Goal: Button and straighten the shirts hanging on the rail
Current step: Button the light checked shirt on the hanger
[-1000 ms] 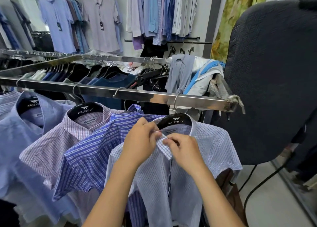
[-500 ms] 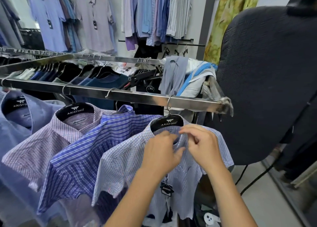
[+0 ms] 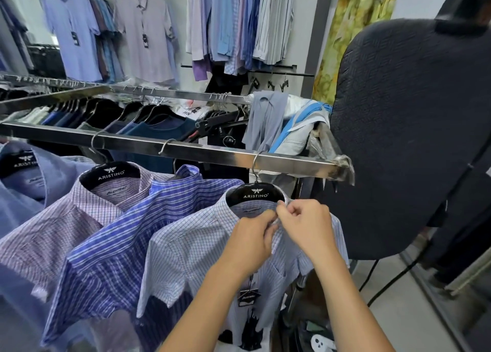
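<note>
Bright, even, cool indoor light, apparently from overhead. Shadows faint. Glare streaks the steel rail [image 3: 212,152]. Wide-angle bending at the edges. Lower left corner soft and hazy.

Below the steel rail [image 3: 212,153], on black hangers, 4 short-sleeved shirts fanned side by side: nearest the rail's end a pale blue checked shirt [image 3: 191,250], collar pinched together, tag dangling; then blue striped shirt [image 3: 119,245]; purple checked shirt [image 3: 53,232] and plain blue shirt [image 3: 16,192], collars open
</note>
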Action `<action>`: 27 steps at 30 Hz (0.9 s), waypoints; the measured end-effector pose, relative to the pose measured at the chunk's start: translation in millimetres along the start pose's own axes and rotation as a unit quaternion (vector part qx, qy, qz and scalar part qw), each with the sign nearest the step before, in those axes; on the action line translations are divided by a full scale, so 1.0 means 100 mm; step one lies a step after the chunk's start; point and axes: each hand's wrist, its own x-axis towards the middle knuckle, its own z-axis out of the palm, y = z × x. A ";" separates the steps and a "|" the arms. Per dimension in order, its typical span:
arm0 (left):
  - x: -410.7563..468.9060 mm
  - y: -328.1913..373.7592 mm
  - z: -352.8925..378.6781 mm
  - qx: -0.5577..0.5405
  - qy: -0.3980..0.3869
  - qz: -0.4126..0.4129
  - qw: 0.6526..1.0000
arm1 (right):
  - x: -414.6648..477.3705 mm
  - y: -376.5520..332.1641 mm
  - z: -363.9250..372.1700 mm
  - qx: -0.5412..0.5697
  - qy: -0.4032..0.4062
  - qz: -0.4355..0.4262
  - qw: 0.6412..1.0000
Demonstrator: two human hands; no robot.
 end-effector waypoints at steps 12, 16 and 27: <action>-0.09 -0.03 -0.27 0.123 -0.023 0.040 0.991 | 0.11 0.05 0.06 0.114 -0.075 0.065 0.988; -0.14 -0.04 -0.36 0.101 -0.026 0.024 0.994 | 0.01 0.03 0.03 0.058 -0.030 0.013 0.998; -0.01 -0.10 -0.74 0.152 0.237 -0.119 0.952 | -0.10 -0.07 0.00 -0.070 0.052 0.002 0.996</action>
